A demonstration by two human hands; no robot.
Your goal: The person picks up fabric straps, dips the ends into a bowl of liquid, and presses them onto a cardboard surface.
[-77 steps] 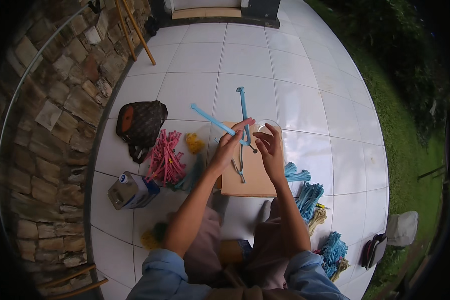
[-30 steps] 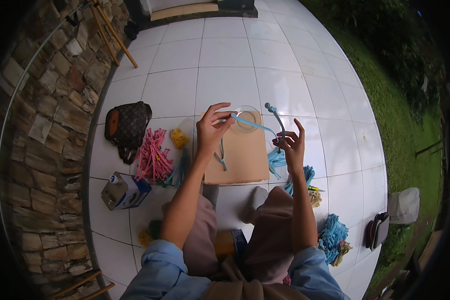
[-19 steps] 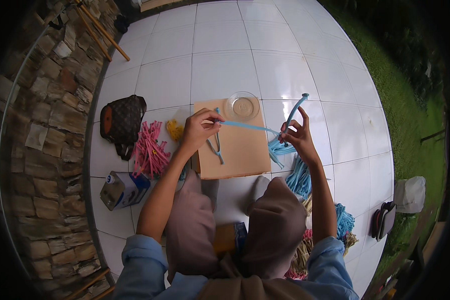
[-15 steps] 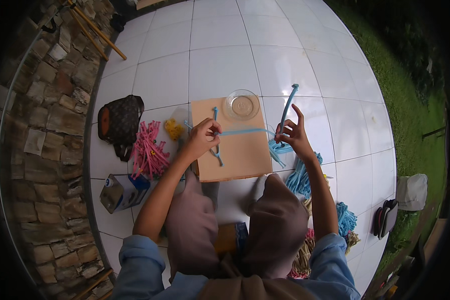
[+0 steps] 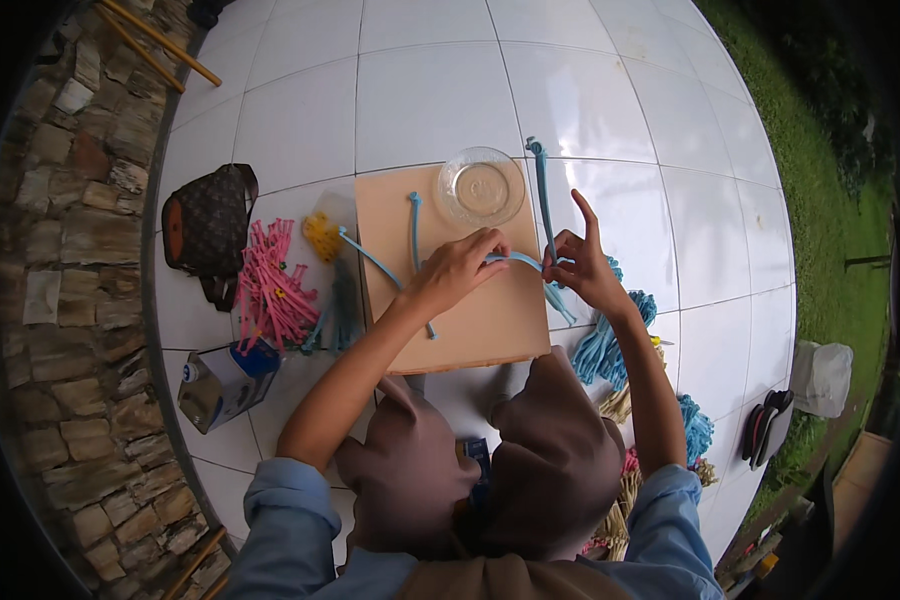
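Note:
Over a tan board (image 5: 390, 220), my left hand (image 5: 460, 268) is closed in a pinch on a light-blue cord (image 5: 518, 258). That cord runs a short way to my right hand (image 5: 585, 268). Thumb and fingers of my right hand close around a blue cord strand (image 5: 542, 190) that stands upright with a knotted end on top; the index finger points up. A separate blue knotted strand (image 5: 415, 230) lies on the board, and another blue strand (image 5: 375, 262) slants across its left edge to beneath my left hand. A round clear glass dish (image 5: 481, 190) sits at the board's far side.
Left of the board are a pink cord bundle (image 5: 275, 290), a yellow bundle (image 5: 322, 236), a brown handbag (image 5: 210, 232) and a metal can (image 5: 228, 388). Blue cord bundles (image 5: 605, 350) lie to the right, beyond them dark sandals (image 5: 768, 430). A stone wall (image 5: 65, 350) borders the left.
My left hand has moved right along the light-blue cord, closer to my right hand, and the span between them is shorter. The upright strand's tip leans further left.

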